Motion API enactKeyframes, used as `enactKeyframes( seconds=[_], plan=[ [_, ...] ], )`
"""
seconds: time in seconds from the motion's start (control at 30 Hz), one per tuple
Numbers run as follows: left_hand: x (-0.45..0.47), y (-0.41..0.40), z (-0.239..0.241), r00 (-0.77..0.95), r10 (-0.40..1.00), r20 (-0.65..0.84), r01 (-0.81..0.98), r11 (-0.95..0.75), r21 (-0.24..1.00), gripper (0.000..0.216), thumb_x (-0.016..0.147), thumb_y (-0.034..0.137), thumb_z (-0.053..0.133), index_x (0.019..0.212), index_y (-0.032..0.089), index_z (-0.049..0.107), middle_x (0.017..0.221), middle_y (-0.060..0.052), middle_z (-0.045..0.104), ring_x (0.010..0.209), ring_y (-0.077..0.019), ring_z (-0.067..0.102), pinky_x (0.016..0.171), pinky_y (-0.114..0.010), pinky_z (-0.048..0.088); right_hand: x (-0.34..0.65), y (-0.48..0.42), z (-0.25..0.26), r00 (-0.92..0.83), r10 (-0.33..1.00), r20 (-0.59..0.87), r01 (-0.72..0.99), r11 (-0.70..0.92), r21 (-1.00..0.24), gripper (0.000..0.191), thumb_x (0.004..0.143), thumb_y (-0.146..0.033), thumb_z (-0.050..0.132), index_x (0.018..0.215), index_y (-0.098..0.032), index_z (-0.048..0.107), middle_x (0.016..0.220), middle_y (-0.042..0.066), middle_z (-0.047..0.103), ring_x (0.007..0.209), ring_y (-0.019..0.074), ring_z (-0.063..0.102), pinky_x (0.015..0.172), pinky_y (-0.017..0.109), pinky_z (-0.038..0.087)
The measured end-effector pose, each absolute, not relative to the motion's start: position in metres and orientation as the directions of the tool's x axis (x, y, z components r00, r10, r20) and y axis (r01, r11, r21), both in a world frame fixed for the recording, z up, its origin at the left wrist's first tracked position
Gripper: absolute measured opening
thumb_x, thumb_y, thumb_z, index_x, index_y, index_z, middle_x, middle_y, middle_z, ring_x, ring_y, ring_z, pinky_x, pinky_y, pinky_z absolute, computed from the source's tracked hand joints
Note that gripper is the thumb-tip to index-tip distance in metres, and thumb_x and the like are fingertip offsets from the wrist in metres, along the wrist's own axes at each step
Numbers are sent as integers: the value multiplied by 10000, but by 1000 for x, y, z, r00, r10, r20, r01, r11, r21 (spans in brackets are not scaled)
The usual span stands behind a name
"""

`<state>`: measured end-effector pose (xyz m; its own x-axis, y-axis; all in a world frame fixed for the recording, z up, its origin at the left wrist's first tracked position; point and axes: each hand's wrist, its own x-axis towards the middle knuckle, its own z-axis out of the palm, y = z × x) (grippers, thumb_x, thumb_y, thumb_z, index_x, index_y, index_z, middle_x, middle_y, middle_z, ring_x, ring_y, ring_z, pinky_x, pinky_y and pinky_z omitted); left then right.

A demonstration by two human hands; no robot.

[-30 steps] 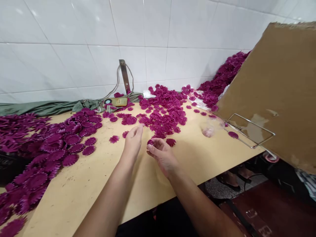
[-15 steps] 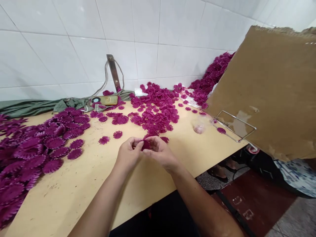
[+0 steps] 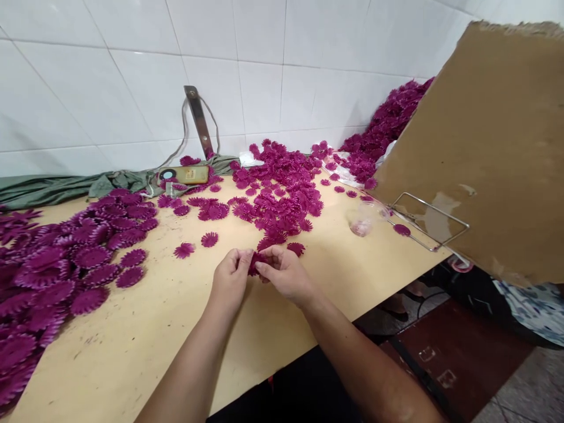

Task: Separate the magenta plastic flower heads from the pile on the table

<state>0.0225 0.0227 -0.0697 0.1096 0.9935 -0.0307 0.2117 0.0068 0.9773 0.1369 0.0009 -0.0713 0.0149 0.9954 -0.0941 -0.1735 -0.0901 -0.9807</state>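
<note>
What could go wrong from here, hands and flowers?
1. The purple flower pinched between the left hand and right hand might bend or tear if pulled unevenly; the hands hide part of it.
2. A loose flower lies just beyond the right hand, so a sideways move could brush it.
3. The clear cup stands near the wire frame; shifting the frame might knock it.

Under diffuse light, a glossy white tiled wall with thin grey joints rises behind a pale yellow table, and at lower right a dark red panel, possibly a bench top, adjoins mottled grey floor.
</note>
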Motion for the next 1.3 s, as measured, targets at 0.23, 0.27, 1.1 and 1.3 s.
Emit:
enactKeyframes(
  seconds=[0.23, 0.27, 1.1, 1.3],
  plan=[
    [25, 17, -67, 216, 967, -133, 53, 124, 991, 373, 578, 441, 658, 814, 157, 599, 742, -20, 626, 777, -175, 571, 739, -302, 434, 144, 3, -73, 178, 975, 130, 388, 52, -920, 72, 761, -200, 506, 693, -190, 529, 688, 26, 597, 625, 151, 531, 589, 290, 391],
    [25, 17, -67, 203, 971, -130, 30, 126, 992, 364, 572, 429, 659, 807, 157, 604, 736, -19, 627, 783, -176, 571, 751, -303, 432, 144, 3, -72, 171, 976, 134, 447, 45, -893, 87, 776, -200, 490, 697, -188, 523, 695, 32, 596, 631, 153, 529, 593, 292, 388],
    [24, 20, -73, 222, 966, -136, -160, 174, 972, 267, 536, 345, 725, 689, 157, 611, 675, -1, 623, 634, -109, 541, 619, -224, 410, 157, 17, -61, -4, 1000, -23, -24, -23, -999, 32, 648, -169, 552, 665, -161, 526, 636, -34, 531, 604, 90, 493, 628, 253, 403],
    [27, 20, -77, 162, 970, -182, -130, 204, 970, 298, 554, 359, 713, 704, 149, 563, 567, 35, 564, 525, -76, 490, 514, -192, 357, 152, 17, -66, 152, 984, -88, -204, -56, -977, 55, 634, -168, 571, 623, -164, 517, 591, -54, 524, 569, 71, 469, 618, 228, 386]
  ],
)
